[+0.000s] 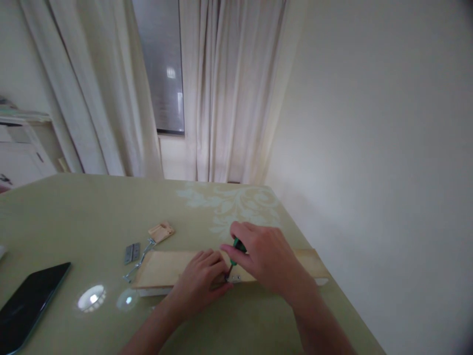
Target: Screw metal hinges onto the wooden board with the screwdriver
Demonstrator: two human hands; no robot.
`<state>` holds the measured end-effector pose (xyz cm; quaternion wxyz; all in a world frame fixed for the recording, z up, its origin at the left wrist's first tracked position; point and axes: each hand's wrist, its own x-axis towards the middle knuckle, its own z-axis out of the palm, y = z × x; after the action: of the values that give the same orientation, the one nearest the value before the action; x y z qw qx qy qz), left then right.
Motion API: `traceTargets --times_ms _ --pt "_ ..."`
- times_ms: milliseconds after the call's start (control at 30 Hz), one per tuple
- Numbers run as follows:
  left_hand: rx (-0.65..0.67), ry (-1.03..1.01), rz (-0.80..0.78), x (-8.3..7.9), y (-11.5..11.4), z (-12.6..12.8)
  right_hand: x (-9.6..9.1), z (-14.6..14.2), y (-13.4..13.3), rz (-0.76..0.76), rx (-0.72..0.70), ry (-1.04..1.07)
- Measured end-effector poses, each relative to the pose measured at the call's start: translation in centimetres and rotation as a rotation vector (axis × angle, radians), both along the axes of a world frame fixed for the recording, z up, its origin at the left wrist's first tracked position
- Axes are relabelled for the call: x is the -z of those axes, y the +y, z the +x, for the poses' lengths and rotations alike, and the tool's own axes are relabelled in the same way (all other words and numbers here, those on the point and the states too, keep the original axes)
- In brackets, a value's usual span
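Observation:
A long, pale wooden board (164, 266) lies across the table in front of me, with a small metal hinge (235, 279) at its near edge. My right hand (264, 256) grips a screwdriver (233, 261) with a green and black handle. The screwdriver's shaft slants down to the board's edge beside the hinge. My left hand (201, 281) is closed over the board's near edge, its fingertips close to the screwdriver tip. Whatever sits under that tip is mostly hidden by my fingers.
Left of the board lie a grey hinge (132, 253), several long screws (138, 266) and a small wooden piece (161, 231). A dark tablet (31, 305) rests at the table's left. The wall (369, 172) borders the table's right side; curtains (236, 98) hang behind it.

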<state>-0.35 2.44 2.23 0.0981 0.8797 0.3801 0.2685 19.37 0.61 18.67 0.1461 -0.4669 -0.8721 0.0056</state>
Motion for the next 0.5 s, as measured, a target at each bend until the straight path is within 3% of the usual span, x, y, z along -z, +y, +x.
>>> traceTargets --times_ms 267,433,500 --pt "0.012 0.003 0.045 0.5 0.2 -0.2 -0.6 1.4 -1.3 -0.107 -0.224 0.133" --pt "0.007 0.032 0.038 0.2 0.1 -0.3 0.2 0.6 0.6 0.026 0.024 0.020" --pt "0.005 0.027 0.044 0.3 0.1 -0.3 0.3 0.4 0.6 0.047 0.042 0.019"
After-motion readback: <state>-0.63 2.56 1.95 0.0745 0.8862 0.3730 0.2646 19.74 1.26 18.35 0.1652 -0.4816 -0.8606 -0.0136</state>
